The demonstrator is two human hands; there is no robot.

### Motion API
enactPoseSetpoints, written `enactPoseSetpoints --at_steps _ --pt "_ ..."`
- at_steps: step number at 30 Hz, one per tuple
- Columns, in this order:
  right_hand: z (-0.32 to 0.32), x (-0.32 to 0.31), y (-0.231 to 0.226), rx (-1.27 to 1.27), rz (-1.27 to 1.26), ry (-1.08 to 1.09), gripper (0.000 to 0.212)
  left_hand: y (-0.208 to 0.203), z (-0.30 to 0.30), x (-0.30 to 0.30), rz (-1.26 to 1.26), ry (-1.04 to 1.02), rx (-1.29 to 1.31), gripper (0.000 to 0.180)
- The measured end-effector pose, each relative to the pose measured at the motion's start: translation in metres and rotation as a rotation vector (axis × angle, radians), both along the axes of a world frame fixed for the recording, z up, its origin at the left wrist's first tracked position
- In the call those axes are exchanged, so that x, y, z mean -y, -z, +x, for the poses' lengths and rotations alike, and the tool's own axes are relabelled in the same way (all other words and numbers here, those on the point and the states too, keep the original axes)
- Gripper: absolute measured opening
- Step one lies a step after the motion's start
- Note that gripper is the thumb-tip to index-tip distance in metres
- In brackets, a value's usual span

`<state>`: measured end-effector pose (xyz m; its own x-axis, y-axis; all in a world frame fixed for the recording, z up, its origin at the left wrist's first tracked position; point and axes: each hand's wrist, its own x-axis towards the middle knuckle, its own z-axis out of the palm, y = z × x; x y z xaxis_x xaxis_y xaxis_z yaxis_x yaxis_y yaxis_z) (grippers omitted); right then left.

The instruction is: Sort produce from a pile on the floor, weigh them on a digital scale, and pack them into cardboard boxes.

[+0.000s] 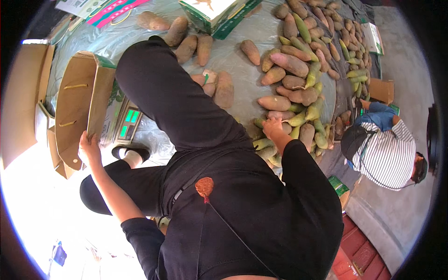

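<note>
My left hand is closed on the near edge of a tall open cardboard box, its inner wall facing me. Beside the box, a digital scale shows a lit green display; whether the box rests on it is hidden. Out to the right, my right hand lies on a heap of radish-like root vegetables, some green and some soil-covered pinkish brown. Its fingers curl over one of them, partly hidden. Between the hands, my bent knee in black cloth covers part of the sheet.
Several loose roots lie on the plastic sheet ahead. A green-and-white carton stands at the far edge. More cardboard stands at left. At right, a person in a striped shirt bends by the heap near a small box.
</note>
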<state>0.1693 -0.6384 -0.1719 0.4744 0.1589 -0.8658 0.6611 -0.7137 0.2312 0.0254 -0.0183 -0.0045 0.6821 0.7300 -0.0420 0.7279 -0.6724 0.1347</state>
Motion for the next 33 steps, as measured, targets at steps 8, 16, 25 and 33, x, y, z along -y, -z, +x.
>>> enactPoseSetpoints --at_steps 8,16,25,33 --pt "0.005 0.013 0.004 -0.041 0.055 -0.094 0.029 -0.009 0.006 0.014 0.107 0.014 -0.086 0.034" --pt "0.014 0.001 -0.012 0.042 0.108 -0.104 0.03 -0.021 0.003 0.023 0.088 0.021 -0.094 0.021" --pt "0.081 -0.004 -0.007 0.312 0.783 0.71 0.048 -0.024 0.008 0.028 0.05 -0.046 -0.069 0.016" --pt "0.177 -0.205 -0.132 0.255 1.603 0.708 0.053 -0.034 0.002 0.03 0.063 -0.165 -0.085 0.018"
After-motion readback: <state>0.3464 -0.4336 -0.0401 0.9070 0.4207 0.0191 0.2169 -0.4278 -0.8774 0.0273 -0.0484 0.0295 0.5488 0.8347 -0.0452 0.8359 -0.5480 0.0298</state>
